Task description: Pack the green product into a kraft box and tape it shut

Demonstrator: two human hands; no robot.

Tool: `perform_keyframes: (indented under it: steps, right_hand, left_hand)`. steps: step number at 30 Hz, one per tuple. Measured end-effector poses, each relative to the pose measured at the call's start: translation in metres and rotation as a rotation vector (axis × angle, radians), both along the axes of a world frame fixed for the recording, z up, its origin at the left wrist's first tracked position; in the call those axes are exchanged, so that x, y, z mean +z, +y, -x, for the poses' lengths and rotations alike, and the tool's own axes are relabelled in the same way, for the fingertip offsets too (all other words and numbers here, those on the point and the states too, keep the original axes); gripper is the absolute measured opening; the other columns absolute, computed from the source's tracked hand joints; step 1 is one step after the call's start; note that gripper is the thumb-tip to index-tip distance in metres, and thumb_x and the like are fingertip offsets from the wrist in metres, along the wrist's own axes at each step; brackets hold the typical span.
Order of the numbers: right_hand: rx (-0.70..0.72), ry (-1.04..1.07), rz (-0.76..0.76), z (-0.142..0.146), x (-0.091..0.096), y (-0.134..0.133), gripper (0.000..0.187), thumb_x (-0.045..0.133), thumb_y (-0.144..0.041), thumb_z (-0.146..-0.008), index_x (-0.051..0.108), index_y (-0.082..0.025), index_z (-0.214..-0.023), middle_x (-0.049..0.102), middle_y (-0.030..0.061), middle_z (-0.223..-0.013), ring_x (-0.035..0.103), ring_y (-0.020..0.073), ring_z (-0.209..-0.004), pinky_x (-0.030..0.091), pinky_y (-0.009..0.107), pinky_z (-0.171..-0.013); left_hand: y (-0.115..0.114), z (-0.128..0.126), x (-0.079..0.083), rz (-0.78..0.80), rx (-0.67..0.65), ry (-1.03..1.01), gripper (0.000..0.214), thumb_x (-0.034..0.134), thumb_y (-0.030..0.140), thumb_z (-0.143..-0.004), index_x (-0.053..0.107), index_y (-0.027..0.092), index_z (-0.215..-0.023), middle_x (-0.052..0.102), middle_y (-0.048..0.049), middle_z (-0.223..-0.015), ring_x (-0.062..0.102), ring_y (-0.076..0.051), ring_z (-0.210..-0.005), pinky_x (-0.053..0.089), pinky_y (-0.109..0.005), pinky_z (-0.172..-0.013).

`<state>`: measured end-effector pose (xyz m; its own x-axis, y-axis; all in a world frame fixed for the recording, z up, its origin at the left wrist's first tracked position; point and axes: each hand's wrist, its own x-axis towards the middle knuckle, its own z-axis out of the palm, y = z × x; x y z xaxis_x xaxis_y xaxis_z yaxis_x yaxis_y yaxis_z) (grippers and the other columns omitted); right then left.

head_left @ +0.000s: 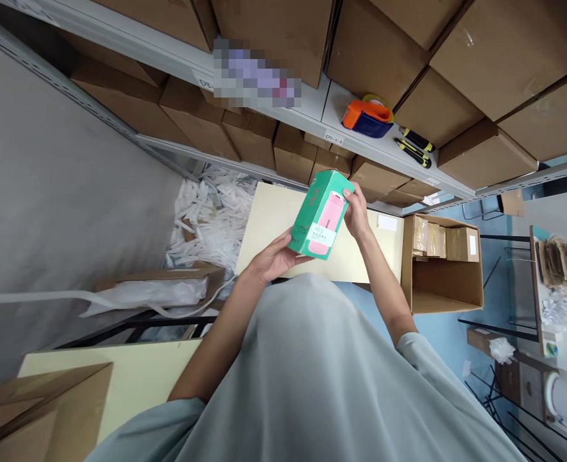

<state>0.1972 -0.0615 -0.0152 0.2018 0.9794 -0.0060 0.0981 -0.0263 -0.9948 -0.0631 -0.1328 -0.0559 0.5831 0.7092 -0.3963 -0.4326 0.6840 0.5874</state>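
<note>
Between my two hands is a green product box [312,204], tilted, with a pink device pictured on its front and a pale label across it. My left hand [276,258] supports the box at its lower left corner, thumb on the side and fingers partly hidden underneath. At the upper right edge, my right hand [357,210] grips it with thumb and fingers. The box is held above a cream tabletop [274,212]. A white paper slip [387,222] lies on that tabletop, right of my right hand.
An open carton [442,282] holding several smaller boxes stands at the table's right end. Shelves of cartons [380,54] rise ahead, with an orange tape dispenser [367,117] and yellow-black cutters [414,147] on the ledge. White paper strips [206,218] are heaped left; another carton [47,410] is lower left.
</note>
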Motion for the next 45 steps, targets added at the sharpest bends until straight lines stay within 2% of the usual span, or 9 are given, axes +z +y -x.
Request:
perform_keyframes:
  steps: [3, 8, 13, 18, 22, 26, 30, 36, 45]
  right_hand:
    - [0.117, -0.109, -0.104, 0.0, 0.016, 0.007, 0.066, 0.055, -0.088, -0.101, 0.066, -0.026, -0.123, 0.076, 0.0108, -0.124, 0.076, 0.0331, -0.122, 0.064, 0.056, -0.115]
    - [0.27, -0.312, -0.241, -0.014, 0.046, -0.008, 0.072, 0.063, -0.092, -0.099, 0.068, -0.029, -0.133, 0.07, 0.0143, -0.152, 0.067, 0.0352, -0.151, 0.059, 0.058, -0.125]
    - [0.428, -0.518, -0.329, -0.001, 0.075, -0.045, 0.038, 0.067, -0.064, -0.11, 0.069, -0.032, -0.128, 0.064, 0.0153, -0.164, 0.065, 0.0337, -0.155, 0.062, 0.057, -0.122]
    - [0.446, -0.647, -0.421, 0.02, 0.079, -0.063, 0.029, 0.074, -0.05, -0.109, 0.066, -0.032, -0.131, 0.055, 0.0165, -0.177, 0.056, 0.0361, -0.166, 0.055, 0.063, -0.131]
    - [0.27, -0.609, -0.255, 0.018, 0.046, -0.055, 0.06, 0.091, -0.071, -0.094, 0.064, -0.031, -0.129, 0.044, 0.0191, -0.183, 0.056, 0.0385, -0.164, 0.061, 0.06, -0.125]
    - [0.151, -0.427, 0.002, 0.013, -0.012, -0.028, 0.063, 0.084, -0.075, -0.095, 0.065, -0.032, -0.136, 0.054, 0.0156, -0.166, 0.072, 0.0268, -0.135, 0.071, 0.041, -0.102]
    - [0.143, -0.365, 0.286, 0.03, -0.079, 0.015, 0.053, 0.084, -0.063, -0.092, 0.071, -0.029, -0.13, 0.062, 0.012, -0.15, 0.074, 0.0193, -0.11, 0.07, 0.034, -0.097]
    - [0.262, -0.384, 0.501, 0.09, -0.165, 0.091, 0.029, 0.074, -0.031, -0.092, 0.072, -0.026, -0.121, 0.074, 0.0046, -0.131, 0.077, 0.0186, -0.114, 0.064, 0.035, -0.119]
    - [0.27, -0.418, 0.565, 0.122, -0.21, 0.139, 0.041, 0.063, -0.013, -0.093, 0.072, -0.02, -0.131, 0.079, 0.0094, -0.144, 0.08, 0.0227, -0.122, 0.058, 0.042, -0.129]
  left_hand:
    - [-0.005, -0.002, 0.002, -0.052, -0.08, -0.01, 0.086, 0.106, 0.067, -0.07, 0.079, 0.025, -0.141, 0.081, -0.0185, -0.143, 0.08, -0.043, -0.13, 0.071, -0.057, -0.103]
    - [0.012, -0.002, 0.001, -0.309, 0.066, 0.172, 0.092, 0.114, 0.038, -0.06, 0.076, 0.026, -0.143, 0.075, -0.0171, -0.155, 0.071, -0.038, -0.147, 0.067, -0.047, -0.115]
    - [0.029, -0.01, -0.014, -0.396, 0.149, 0.291, 0.099, 0.11, 0.032, -0.051, 0.069, 0.027, -0.141, 0.067, -0.0185, -0.163, 0.056, -0.042, -0.162, 0.069, -0.046, -0.11]
    - [0.032, -0.014, -0.022, -0.55, 0.291, 0.483, 0.08, 0.091, 0.032, -0.067, 0.067, 0.025, -0.143, 0.063, -0.0155, -0.161, 0.057, -0.04, -0.16, 0.064, -0.052, -0.122]
    - [0.029, -0.003, -0.02, -0.707, 0.354, 0.779, 0.083, 0.078, 0.016, -0.074, 0.066, 0.026, -0.155, 0.061, -0.0151, -0.161, 0.06, -0.039, -0.157, 0.062, -0.052, -0.126]
    - [0.02, 0.012, -0.031, -0.73, 0.35, 1.065, 0.092, 0.082, 0.01, -0.076, 0.061, 0.024, -0.165, 0.067, -0.0173, -0.157, 0.062, -0.042, -0.151, 0.053, -0.057, -0.132]
    - [0.011, 0.023, -0.061, -0.574, 0.278, 1.139, 0.089, 0.095, 0.018, -0.077, 0.063, 0.027, -0.159, 0.072, -0.0162, -0.15, 0.065, -0.045, -0.142, 0.053, -0.06, -0.128]
    - [0.028, 0.027, -0.116, -0.393, 0.256, 1.273, 0.076, 0.096, 0.02, -0.081, 0.063, 0.026, -0.149, 0.064, -0.0177, -0.147, 0.053, -0.048, -0.151, 0.05, -0.062, -0.127]
    - [0.077, 0.014, -0.159, -0.324, 0.154, 1.3, 0.089, 0.103, 0.038, -0.08, 0.058, 0.012, -0.152, 0.056, -0.0331, -0.155, 0.048, -0.057, -0.154, 0.053, -0.065, -0.123]
